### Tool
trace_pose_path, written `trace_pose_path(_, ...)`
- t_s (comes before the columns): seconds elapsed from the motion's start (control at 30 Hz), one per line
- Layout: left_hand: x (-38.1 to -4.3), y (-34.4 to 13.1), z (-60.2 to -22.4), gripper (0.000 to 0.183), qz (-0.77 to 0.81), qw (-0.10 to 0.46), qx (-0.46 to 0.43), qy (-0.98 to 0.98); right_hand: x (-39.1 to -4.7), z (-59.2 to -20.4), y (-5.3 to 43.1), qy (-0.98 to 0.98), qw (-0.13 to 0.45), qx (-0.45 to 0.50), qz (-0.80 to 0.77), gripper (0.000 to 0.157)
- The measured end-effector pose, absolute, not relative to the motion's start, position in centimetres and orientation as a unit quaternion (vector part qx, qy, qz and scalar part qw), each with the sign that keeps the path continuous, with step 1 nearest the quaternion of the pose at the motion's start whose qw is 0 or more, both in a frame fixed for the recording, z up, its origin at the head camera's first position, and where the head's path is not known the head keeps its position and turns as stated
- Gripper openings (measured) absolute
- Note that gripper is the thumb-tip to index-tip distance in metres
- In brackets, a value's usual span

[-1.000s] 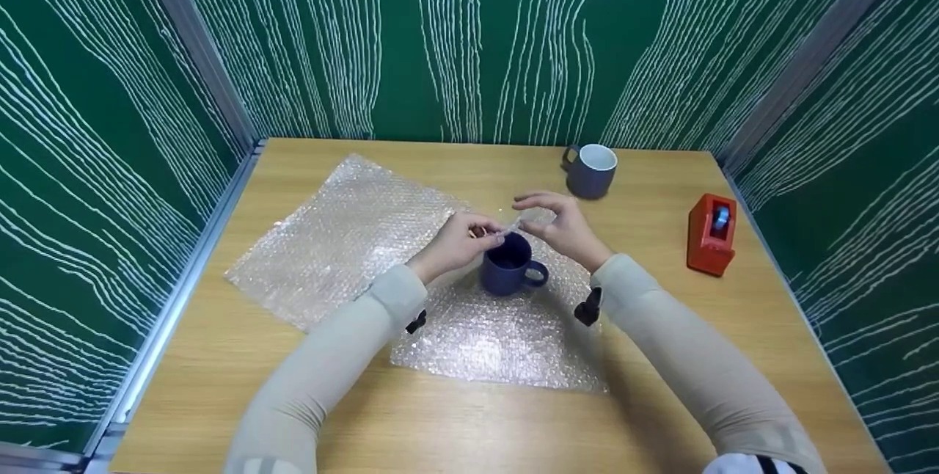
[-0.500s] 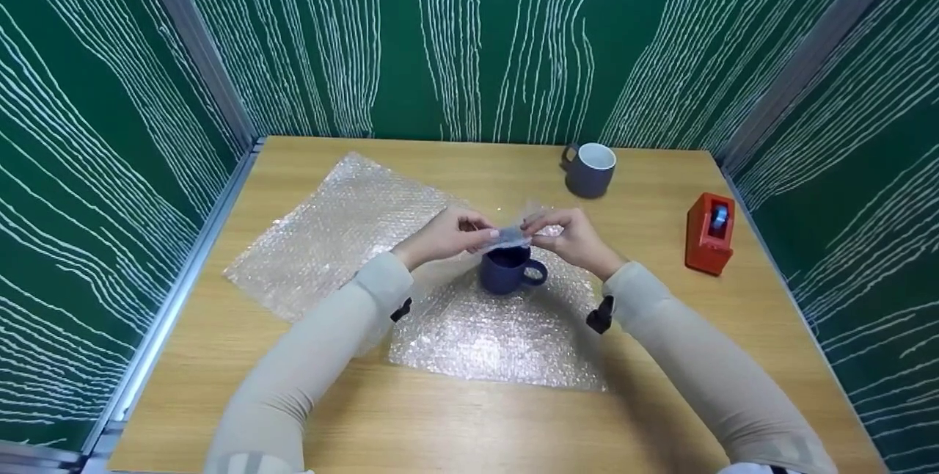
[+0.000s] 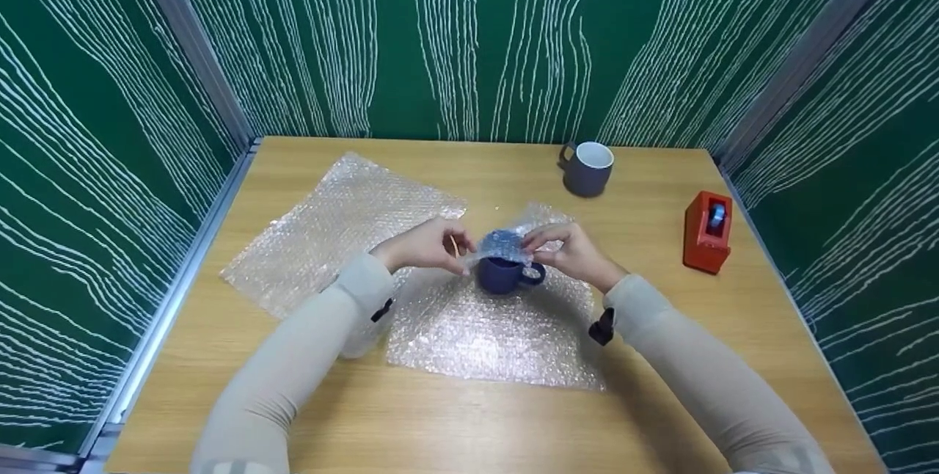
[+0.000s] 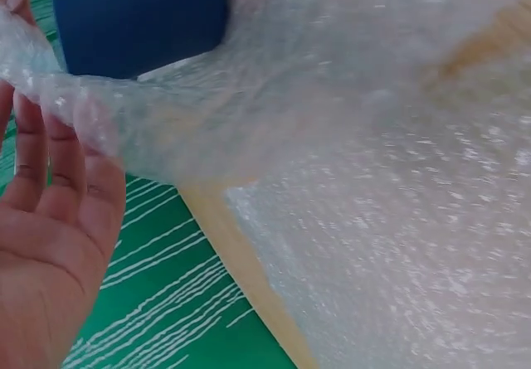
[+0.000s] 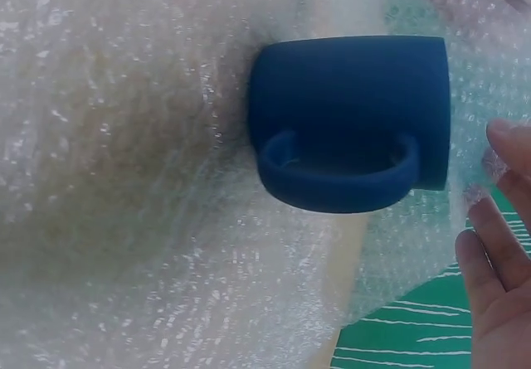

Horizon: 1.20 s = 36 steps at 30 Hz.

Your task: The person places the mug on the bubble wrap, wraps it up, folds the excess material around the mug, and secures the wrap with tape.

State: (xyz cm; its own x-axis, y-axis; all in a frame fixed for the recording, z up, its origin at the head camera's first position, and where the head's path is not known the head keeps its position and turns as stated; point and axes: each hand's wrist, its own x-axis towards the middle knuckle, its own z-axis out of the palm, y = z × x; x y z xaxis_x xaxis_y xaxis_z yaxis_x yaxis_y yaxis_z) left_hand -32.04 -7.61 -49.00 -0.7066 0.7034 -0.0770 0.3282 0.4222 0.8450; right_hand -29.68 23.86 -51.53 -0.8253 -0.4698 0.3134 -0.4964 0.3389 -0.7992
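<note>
A navy mug (image 3: pixel 500 277) stands upright on a bubble wrap sheet (image 3: pixel 491 353), its handle to the right in the head view. The far part of that sheet is raised as a flap (image 3: pixel 505 245) over the back of the mug's rim. My left hand (image 3: pixel 425 245) pinches the flap's left side; in the left wrist view several fingers (image 4: pixel 62 166) lie behind the wrap. On the flap's other side, my right hand (image 3: pixel 571 252) pinches the edge between thumb and fingers, just beyond the mug's rim in the right wrist view. Part of the mug's opening is covered.
A second bubble wrap sheet (image 3: pixel 330 232) lies flat to the left, partly under my left forearm. Behind my right hand stands a grey mug (image 3: pixel 588 172) with a white inside. A red tape dispenser (image 3: pixel 707 233) sits near the table's right edge. Green panels (image 3: pixel 469 41) enclose the table.
My left hand has moved left and slightly nearer. My right hand has come down from spread fingers to a pinch on the wrap. The flap now spreads wider over the mug's rim.
</note>
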Motion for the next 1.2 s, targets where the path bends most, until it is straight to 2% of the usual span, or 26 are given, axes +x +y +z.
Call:
trace_pose_path(0.37, -31.2, -8.5, -50.8, 0.015, 0.403, 0.158, 0.359, 0.827, -29.2, -52.4, 23.8, -0.835, 0.011, 0.28, 0.473, 0.018)
trace_pose_path(0.5, -31.3, -8.4, -51.3, 0.014, 0.395, 0.167, 0.368, 0.825, -29.1, -52.6, 23.8, -0.843, 0.022, 0.289, 0.453, 0.016)
trace_pose_path(0.63, -31.7, -8.2, -51.1, 0.01, 0.409, 0.201, 0.347, 0.82, -29.1, -53.0, 23.8, -0.847, 0.033, 0.298, 0.439, 0.014)
trace_pose_path(0.77, -32.3, -7.8, -50.3, 0.02, 0.444, 0.207, 0.313, 0.814, -29.0, -53.2, 23.7, -0.848, 0.04, 0.301, 0.435, 0.012)
trace_pose_path(1.03, -33.7, -5.6, -49.3, 0.034, 0.465, 0.162, 0.252, 0.833, -28.9, -53.5, 23.7, -0.842, 0.059, 0.312, 0.437, 0.014)
trace_pose_path(1.2, -34.2, -4.2, -49.5, 0.052, 0.466, 0.173, 0.23, 0.836, -28.9, -53.7, 23.8, -0.839, 0.062, 0.321, 0.434, 0.018)
